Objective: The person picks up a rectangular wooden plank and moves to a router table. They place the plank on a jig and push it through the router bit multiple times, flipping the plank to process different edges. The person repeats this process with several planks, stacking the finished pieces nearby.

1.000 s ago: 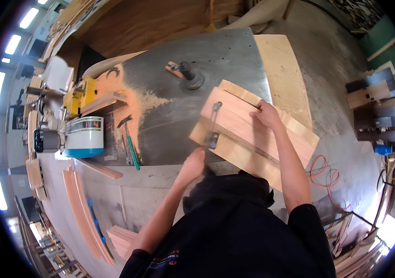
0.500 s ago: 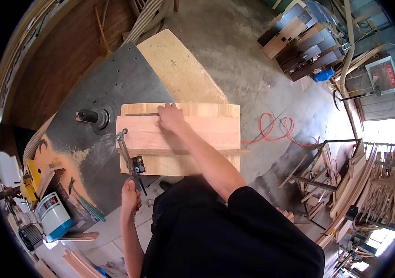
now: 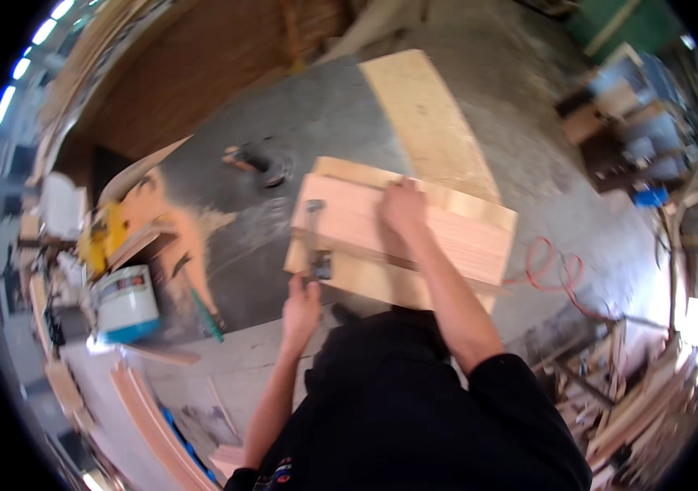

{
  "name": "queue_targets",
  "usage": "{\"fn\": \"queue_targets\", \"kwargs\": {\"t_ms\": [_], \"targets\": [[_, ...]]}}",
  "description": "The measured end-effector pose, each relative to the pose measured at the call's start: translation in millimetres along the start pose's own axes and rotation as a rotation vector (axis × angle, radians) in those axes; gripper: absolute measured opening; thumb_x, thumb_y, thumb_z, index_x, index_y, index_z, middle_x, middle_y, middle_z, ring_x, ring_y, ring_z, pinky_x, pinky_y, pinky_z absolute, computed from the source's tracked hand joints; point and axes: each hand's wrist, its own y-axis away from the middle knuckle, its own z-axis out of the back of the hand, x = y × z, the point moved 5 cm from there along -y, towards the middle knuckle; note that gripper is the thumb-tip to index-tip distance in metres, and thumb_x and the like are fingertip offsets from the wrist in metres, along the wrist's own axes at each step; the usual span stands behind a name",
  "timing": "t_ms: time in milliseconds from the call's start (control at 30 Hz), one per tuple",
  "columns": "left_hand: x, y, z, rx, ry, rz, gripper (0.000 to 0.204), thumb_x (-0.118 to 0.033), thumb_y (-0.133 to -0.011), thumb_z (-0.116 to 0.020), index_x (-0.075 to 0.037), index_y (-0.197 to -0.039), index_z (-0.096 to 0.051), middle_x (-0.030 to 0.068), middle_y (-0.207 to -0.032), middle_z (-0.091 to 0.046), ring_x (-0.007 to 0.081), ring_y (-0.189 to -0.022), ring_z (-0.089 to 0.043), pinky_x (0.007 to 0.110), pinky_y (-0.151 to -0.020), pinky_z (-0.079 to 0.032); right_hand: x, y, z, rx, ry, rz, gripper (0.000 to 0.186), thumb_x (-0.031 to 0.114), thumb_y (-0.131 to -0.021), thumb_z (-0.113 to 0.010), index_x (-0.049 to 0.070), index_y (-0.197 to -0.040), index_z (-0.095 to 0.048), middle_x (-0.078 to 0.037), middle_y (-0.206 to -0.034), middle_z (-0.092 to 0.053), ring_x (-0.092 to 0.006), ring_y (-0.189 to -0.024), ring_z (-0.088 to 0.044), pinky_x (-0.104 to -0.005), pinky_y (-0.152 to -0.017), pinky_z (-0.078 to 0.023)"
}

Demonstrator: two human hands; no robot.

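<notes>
Right grip (image 3: 403, 208) on pinkish board (image 3: 463, 239), left grip (image 3: 302, 311) near clamp (image 3: 314, 230)

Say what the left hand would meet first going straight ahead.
The left hand would likely first meet the near edge of the pale wooden board, though with blur and unclear depth, it could be the metal clamp.

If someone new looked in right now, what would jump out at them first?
Probably the pinkish board lying over a paler board in front of the person, with the right hand on it and the left hand by a metal clamp at its left end. Next, likely the orange sawdust on the left of the dark metal table.
</notes>
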Motion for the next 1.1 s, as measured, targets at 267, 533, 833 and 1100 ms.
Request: {"fn": "queue_targets", "kwargs": {"t_ms": [267,533,833,1100], "targets": [[80,-40,-57,0.053,0.368,0.017,0.054,-0.044,-0.099,-0.064,-0.005,-0.137,-0.058,0.0204,-0.094,-0.072,0.0406,-0.087,-0.07,0.048,-0.08,-0.055,19,22,-15,-0.164,0.082,0.148,0.036,0.039,-0.095,-0.064,0.005,-0.108,-0.064,-0.017,-0.114,-0.062,-0.0356,-0.111,-0.057,-0.051,-0.092,-0.047],[32,-23,-18,-0.046,0.035,0.074,0.062,-0.058,-0.099,-0.058,-0.007,-0.134,-0.059,0.0263,-0.106,-0.074,0.0472,-0.103,-0.068,0.055,-0.089,-0.053,32,27,-28,-0.186,0.162,0.352,0.053,0.038,-0.098,-0.059,0.018,-0.146,-0.054,-0.014,-0.116,-0.058,-0.0336,-0.11,-0.053,-0.0495,-0.095,-0.042],[70,-35,31,-0.119,0.007,0.03,0.055,-0.055,-0.101,-0.057,-0.005,-0.121,-0.065,0.0262,-0.093,-0.073,0.0477,-0.092,-0.07,0.056,-0.081,-0.055,97,40,-48,-0.166,0.157,0.391,0.062,0.046,-0.099,-0.058,0.023,-0.155,-0.048,-0.015,-0.119,-0.055,-0.0351,-0.111,-0.051,-0.052,-0.095,-0.039],[102,-55,59,-0.013,-0.047,0.022,0.054,-0.052,-0.104,-0.051,-0.006,-0.127,-0.062,0.0278,-0.093,-0.073,0.0481,-0.093,-0.07,0.057,-0.083,-0.054,138,44,-62,-0.156,0.153,0.329,0.057,0.037,-0.1,-0.055,0.022,-0.154,-0.049,-0.014,-0.117,-0.056,-0.0343,-0.109,-0.051,-0.05,-0.095,-0.04]]}}
